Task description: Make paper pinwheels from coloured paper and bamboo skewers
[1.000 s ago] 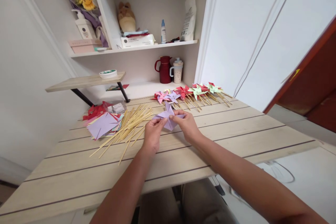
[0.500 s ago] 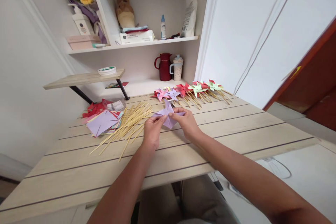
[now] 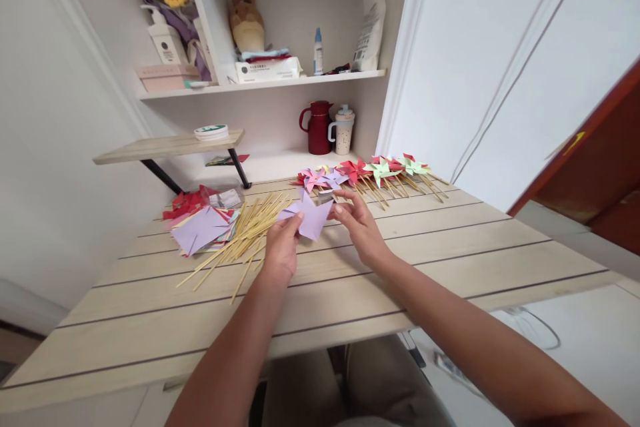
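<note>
My left hand (image 3: 283, 240) pinches a lilac paper pinwheel (image 3: 314, 219) between thumb and fingers, a little above the table. The folded blades stick out around its middle, and the right-hand part spreads wide. Just to its right is my right hand (image 3: 359, 223), fingers apart and reaching toward a small silvery thing (image 3: 326, 195) behind the paper. I cannot make out what that thing is, nor whether a fingertip touches it. Left of my left hand lies a loose pile of thin wooden sticks (image 3: 250, 230).
A stack of slit paper sheets (image 3: 200, 230) lies left of the sticks. Several finished pinwheels on sticks (image 3: 383, 171) line the back of the table. Behind them stand a red jug (image 3: 319, 128) and a cup (image 3: 344, 130). A small raised shelf (image 3: 165, 148) overhangs the left back.
My right hand has let go of the pinwheel and moved slightly right with its fingers spreading. The pinwheel, still in my left hand, has shifted a little left and one side has opened out.
</note>
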Demonstrator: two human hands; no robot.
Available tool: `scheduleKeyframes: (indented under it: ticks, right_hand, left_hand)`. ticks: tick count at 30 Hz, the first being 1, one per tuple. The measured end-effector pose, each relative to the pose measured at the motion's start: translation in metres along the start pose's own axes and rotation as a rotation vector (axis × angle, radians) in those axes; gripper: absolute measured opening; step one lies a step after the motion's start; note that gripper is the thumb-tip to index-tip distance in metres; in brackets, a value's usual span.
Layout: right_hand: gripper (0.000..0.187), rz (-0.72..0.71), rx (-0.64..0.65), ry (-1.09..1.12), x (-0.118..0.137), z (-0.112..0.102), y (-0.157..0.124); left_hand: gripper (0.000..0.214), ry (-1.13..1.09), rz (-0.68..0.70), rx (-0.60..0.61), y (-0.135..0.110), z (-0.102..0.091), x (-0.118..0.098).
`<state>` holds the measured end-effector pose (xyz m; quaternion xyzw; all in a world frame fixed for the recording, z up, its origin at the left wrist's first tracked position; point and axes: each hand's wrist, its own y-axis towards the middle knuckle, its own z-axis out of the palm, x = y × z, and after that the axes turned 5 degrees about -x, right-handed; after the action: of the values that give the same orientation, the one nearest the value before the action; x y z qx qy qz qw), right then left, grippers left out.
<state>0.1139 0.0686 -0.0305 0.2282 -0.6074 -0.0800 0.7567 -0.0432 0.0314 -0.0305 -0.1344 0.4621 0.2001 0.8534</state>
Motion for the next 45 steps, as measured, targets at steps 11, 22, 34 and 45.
scheduleKeyframes:
  ticks: [11, 22, 34, 45]
  right_hand:
    - [0.032, -0.458, 0.113, -0.474, -0.010, -0.003, -0.001]
    - [0.022, -0.498, 0.059, -0.528, -0.010, 0.001, -0.005]
    - [0.013, -0.382, 0.002, -0.437, 0.000, 0.003, -0.005]
    - [0.022, -0.254, -0.064, -0.420, 0.001, 0.002, -0.003]
  left_hand:
    - [0.033, -0.105, -0.074, 0.033, 0.006, -0.006, -0.004]
    - [0.040, -0.066, -0.093, 0.152, 0.001, -0.004, -0.003]
    - [0.035, -0.008, -0.061, 0.160, -0.002, -0.001, -0.001]
    - [0.030, 0.092, -0.021, 0.159, -0.005, 0.001, 0.003]
